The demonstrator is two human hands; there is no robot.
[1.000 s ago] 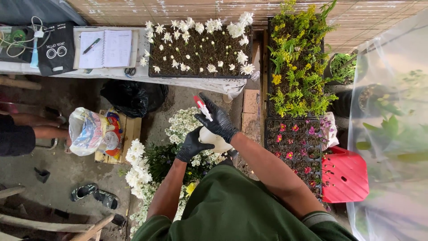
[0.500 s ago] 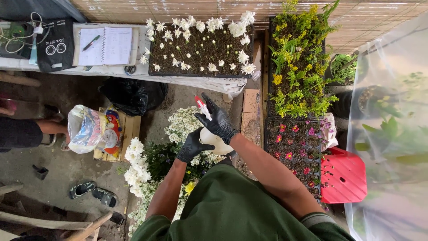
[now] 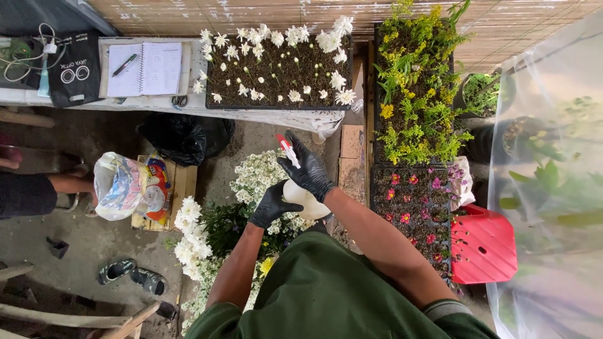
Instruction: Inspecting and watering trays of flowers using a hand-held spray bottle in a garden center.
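Observation:
Both my hands wear black gloves. My right hand (image 3: 309, 169) grips the top of a white spray bottle (image 3: 308, 199) with a red-and-white nozzle that points up toward the far tray. My left hand (image 3: 270, 206) cups the bottle's round body from the left. Under the bottle stands a cluster of small white flowers (image 3: 259, 177), and a bunch of larger white blooms (image 3: 190, 233) lies to the left of my left arm. A black tray of white flowers in dark soil (image 3: 276, 66) sits on the table ahead.
An open notebook with a pen (image 3: 146, 68) and scissors (image 3: 179, 100) lie on the table at left. A black bag (image 3: 183, 137), a plastic bag on a wooden crate (image 3: 129, 186), trays of yellow (image 3: 414, 94) and pink flowers (image 3: 408, 201), a red stool (image 3: 483, 245). Another person's arm (image 3: 38, 188) at far left.
The other person's arm at the left edge has shifted a little. My hands and the spray bottle stay in the same place.

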